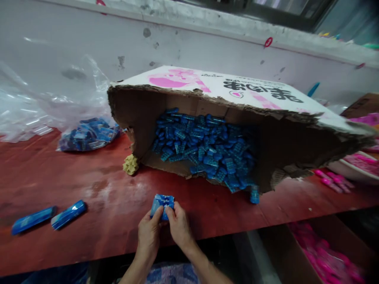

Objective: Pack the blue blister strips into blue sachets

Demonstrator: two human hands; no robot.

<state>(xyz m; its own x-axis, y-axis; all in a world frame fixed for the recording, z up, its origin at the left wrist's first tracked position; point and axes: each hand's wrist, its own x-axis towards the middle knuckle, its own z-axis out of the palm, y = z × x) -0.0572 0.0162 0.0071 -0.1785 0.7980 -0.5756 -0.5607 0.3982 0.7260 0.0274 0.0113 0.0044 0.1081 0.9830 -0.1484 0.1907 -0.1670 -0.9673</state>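
Both my hands grip a small blue printed packet (162,200) over the front part of the red table. My left hand (149,230) pinches its left side, thumb on top. My right hand (179,225) pinches the right side, its thumb close to the other thumb. Beyond them a torn cardboard box (136,118) lies on its side, opening toward me, with a heap of small blue plastic pieces (204,138) inside. One blue piece (254,194) stands at the box's front edge. Two long blue packets (34,220) lie to my left.
A clear plastic bag (89,134) of blue packets sits at the back left, near a crumpled yellowish lump (130,164). Pink pieces (333,181) and a white bowl (358,167) are at the right. Below the table edge is a box of pink items (328,252).
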